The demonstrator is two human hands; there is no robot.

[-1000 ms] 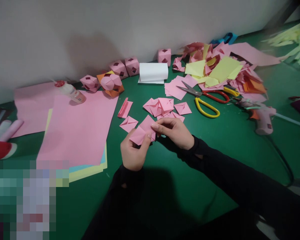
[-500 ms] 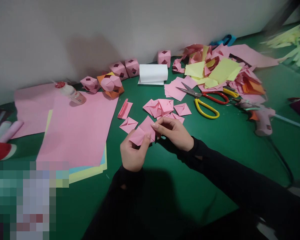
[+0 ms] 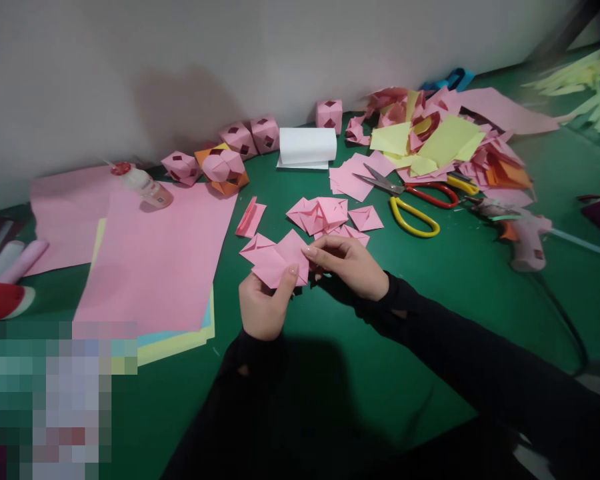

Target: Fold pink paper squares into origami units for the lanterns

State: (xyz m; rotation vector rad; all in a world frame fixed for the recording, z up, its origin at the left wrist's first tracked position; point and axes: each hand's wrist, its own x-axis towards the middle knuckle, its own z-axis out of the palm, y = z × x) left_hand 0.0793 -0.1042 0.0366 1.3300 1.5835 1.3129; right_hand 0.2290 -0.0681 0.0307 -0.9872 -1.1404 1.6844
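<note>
Above a green table [image 3: 430, 320], the left hand [image 3: 263, 307] pinches a folded pink paper piece [image 3: 280, 260] from below to steady it; the right hand [image 3: 353, 267] grips its right edge; more folded pink pieces [image 3: 325, 213] lie just beyond.

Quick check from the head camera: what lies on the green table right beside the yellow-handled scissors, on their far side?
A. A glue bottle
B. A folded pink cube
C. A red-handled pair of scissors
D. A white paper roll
C: the red-handled scissors lie beside the yellow-handled scissors, on their far side, on the green table.
</note>
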